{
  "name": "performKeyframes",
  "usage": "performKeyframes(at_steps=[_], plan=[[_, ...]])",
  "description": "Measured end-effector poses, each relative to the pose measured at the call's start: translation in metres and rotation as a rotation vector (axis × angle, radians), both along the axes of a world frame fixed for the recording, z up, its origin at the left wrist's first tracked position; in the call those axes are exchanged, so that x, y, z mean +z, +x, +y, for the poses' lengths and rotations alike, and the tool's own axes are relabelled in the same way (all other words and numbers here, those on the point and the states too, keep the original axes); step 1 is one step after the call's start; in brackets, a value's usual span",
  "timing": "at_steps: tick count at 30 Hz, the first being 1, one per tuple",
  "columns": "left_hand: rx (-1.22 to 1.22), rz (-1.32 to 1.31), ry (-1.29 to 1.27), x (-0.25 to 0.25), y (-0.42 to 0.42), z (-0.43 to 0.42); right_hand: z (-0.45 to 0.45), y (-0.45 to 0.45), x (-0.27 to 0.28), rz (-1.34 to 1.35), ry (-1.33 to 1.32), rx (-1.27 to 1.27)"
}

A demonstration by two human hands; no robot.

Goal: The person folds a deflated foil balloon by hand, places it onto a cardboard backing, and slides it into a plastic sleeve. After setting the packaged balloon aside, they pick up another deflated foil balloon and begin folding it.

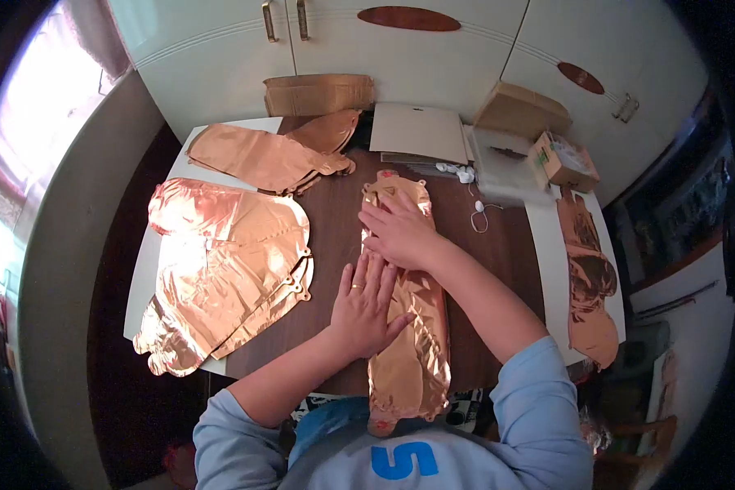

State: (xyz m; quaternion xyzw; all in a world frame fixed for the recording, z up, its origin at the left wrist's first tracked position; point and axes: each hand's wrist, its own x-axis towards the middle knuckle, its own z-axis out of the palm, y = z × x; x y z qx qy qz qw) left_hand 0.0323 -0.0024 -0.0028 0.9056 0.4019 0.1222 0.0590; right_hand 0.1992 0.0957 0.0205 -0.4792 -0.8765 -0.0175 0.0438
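Note:
A long copper-coloured foil piece (pixel 408 351) lies lengthwise on the brown table in front of me, its near end reaching over the table edge. My right hand (pixel 400 233) rests on its upper part, fingers spread and pointing up and to the left. Just below, my left hand (pixel 370 306) lies flat over the foil's left edge, with a ring on one finger. The fingertips of my left hand are close to my right hand. Neither hand grips anything.
Large foil pieces (pixel 229 269) lie at the left, with another foil stack (pixel 257 155) behind. At the back are cardboard (pixel 318 95), a pale folder (pixel 420 133), white earphones (pixel 465 174) and a small box (pixel 563 163). More foil (pixel 590 282) lies at the right.

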Motion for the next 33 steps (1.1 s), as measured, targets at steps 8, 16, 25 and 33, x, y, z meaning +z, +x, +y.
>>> performKeyframes(at_steps=[8,16,25,33], plan=[[-0.01,-0.059,0.03,-0.004,-0.001,0.002,0.007,0.009,-0.014,0.036,0.073,-0.005],[-0.001,-0.03,0.023,-0.004,0.001,0.001,-0.004,0.012,-0.013,0.133,-0.018,-0.02],[-0.026,-0.074,0.06,-0.005,0.0,-0.001,0.006,0.032,-0.013,0.271,0.055,-0.119],[-0.015,-0.095,0.025,0.001,0.0,-0.001,0.044,0.082,-0.001,0.532,-0.043,-0.342]])
